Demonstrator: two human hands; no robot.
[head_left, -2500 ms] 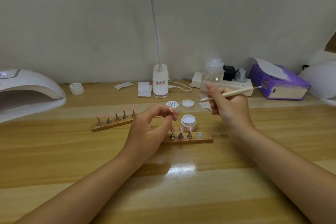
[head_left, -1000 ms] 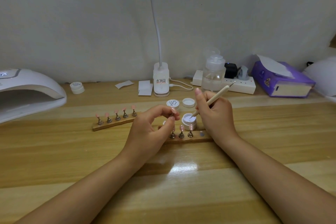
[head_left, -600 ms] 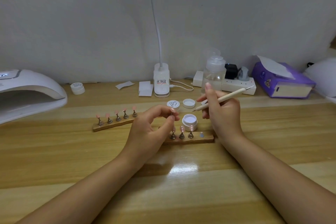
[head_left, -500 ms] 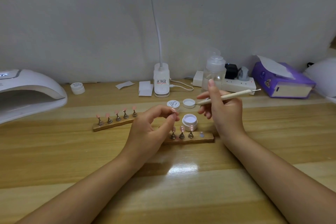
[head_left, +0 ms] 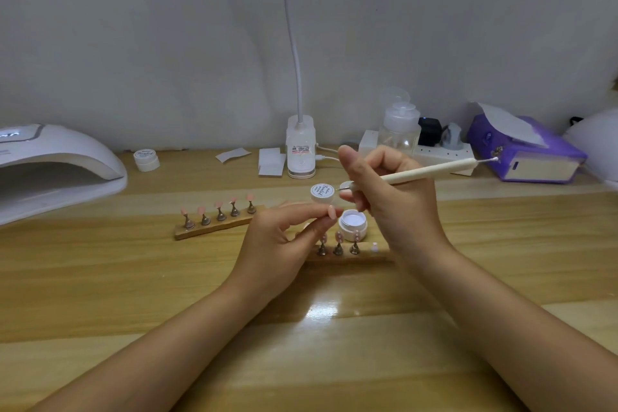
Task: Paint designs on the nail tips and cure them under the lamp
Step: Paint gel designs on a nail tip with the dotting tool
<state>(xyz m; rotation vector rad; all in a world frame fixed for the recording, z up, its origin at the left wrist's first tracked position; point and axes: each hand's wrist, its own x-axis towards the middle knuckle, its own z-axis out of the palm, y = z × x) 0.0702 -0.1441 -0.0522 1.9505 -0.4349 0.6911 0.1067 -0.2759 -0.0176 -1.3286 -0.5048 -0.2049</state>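
Glossy wood-grain tabletop [head_left: 100, 278]. Domed white lamp [head_left: 50, 170] far left of open round jar [head_left: 352, 225]. Right hand [head_left: 394, 197] grip holding slim cream pen [head_left: 431, 171] above jar. Left hand [head_left: 284, 241] grip pinching small nail tip [head_left: 331, 212], just left of jar.

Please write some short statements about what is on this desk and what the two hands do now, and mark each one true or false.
1. The right hand holds a white pen-like tool. True.
2. The small jar in front of the near stand has its lid on. False: it is open, with pale contents showing.
3. The far stand carries five pink nail tips. True.
4. The white curing lamp sits at the right edge of the desk. False: it sits at the left.
5. The left hand lies flat on the desk. False: its fingers are curled, pinching something small.
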